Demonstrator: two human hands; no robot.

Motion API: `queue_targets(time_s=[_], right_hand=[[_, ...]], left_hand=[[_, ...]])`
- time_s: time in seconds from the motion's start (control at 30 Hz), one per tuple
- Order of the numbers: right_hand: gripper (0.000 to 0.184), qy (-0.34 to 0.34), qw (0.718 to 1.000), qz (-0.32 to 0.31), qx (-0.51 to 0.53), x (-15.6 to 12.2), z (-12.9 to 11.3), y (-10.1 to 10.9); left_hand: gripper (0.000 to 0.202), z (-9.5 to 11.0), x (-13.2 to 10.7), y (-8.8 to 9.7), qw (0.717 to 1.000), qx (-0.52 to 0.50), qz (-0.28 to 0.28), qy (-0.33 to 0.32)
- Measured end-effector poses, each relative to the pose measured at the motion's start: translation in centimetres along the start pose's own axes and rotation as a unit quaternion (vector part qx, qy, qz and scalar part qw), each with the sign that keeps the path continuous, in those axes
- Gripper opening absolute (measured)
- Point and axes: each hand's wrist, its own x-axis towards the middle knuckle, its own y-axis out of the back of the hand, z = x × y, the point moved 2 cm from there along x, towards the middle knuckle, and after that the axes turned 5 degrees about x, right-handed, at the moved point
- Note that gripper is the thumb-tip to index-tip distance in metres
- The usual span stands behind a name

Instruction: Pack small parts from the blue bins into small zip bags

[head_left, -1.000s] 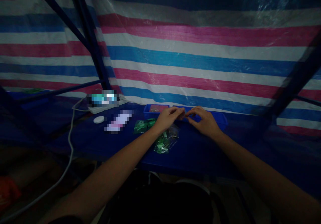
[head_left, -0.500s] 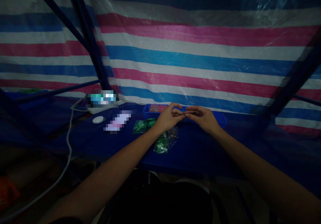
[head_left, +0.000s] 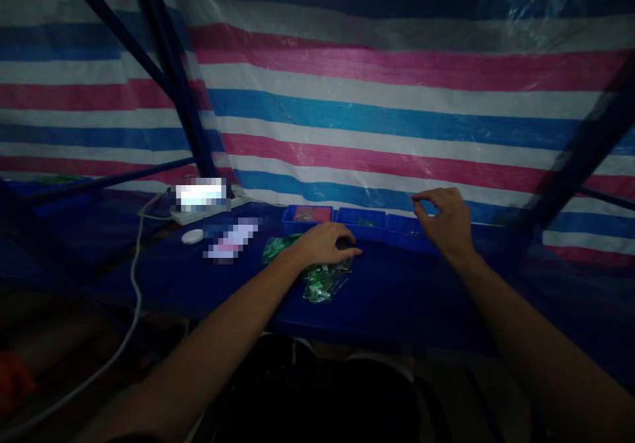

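Orange object (head_left: pixel 12 383) at far left, low and dim, below table height. White cable (head_left: pixel 135 284) rising from the lower left toward a white power strip (head_left: pixel 208 215) at the back of a blue tabletop (head_left: pixel 397 304), with a bright item (head_left: pixel 201 194) on the strip, too blurred to identify. Just in front of the strip, a small white oval object (head_left: pixel 192 236), then a flat pink-and-white item (head_left: pixel 231 239), also blurred beyond recognition. Next along, a green packet (head_left: pixel 280 248) lying flat, just beside the left hand (head_left: pixel 325 244). Left hand palm down, fingers curled, directly behind a clear plastic bag of green parts (head_left: pixel 325 282), which lies on the tabletop; any contact with the bag or any hold on a small item impossible to tell in the dim light. Along the back of the table, a row of three blue plastic bins: left bin (head_left: pixel 297 222) with a reddish packet inside, middle bin (head_left: pixel 360 231) with something green inside, right bin (head_left: pixel 407 243) with contents unclear. Right hand (head_left: pixel 444 221) raised just above the right bin, well apart from the left hand, thumb and fingers spread, nothing visible in them. Behind everything, a pink, blue and white striped tarp (head_left: pixel 397 106) on dark metal poles (head_left: pixel 169 79)
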Motion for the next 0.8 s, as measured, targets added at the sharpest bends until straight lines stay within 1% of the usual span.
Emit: queue_targets(time_s=[0.07, 0.13, 0.2, 0.23, 0.3, 0.43, 0.5, 0.63, 0.8], right_hand=[[0.017, 0.022, 0.999, -0.040, -0.020, -0.1, 0.7, -0.6], [0.017, 0.033, 0.994, -0.099, -0.030, -0.4, 1.2, -1.5], [0.023, 0.027, 0.989, -0.143, -0.033, -0.8, 1.6, -2.3], [0.025, 0.020, 0.988, -0.152, -0.032, -0.9, 1.6, -2.5], [0.029, 0.005, 0.988, -0.150, -0.021, -1.1, 1.4, -2.8], [0.029, -0.012, 0.989, -0.148, 0.011, -1.2, 0.2, -2.8], [0.028, -0.014, 0.988, -0.151, 0.024, -1.2, -0.3, -2.8], [0.026, -0.013, 0.987, -0.151, 0.053, -1.3, -1.3, -3.0], [0.025, -0.029, 0.983, -0.157, 0.095, -1.4, -2.4, -3.2]], left_hand=[[0.030, -0.4, -0.1, 0.0, 1.000, -0.009, -0.010, 0.008], [0.029, -0.7, -0.2, 0.0, 1.000, -0.016, -0.023, 0.010], [0.027, -1.0, -0.2, -0.1, 0.999, -0.023, -0.030, 0.010], [0.026, -1.1, -0.1, -0.2, 0.999, -0.024, -0.031, 0.011], [0.025, -1.3, 0.0, -0.4, 0.999, -0.026, -0.034, 0.015], [0.034, -1.5, 0.4, -0.8, 0.998, -0.053, -0.026, 0.027], [0.034, -1.5, 0.6, -0.9, 0.997, -0.074, -0.004, 0.036], [0.027, -1.3, 1.0, -0.7, 0.993, -0.084, 0.052, 0.057], [0.026, -0.3, 1.3, -0.1, 0.987, -0.114, 0.095, 0.069]])
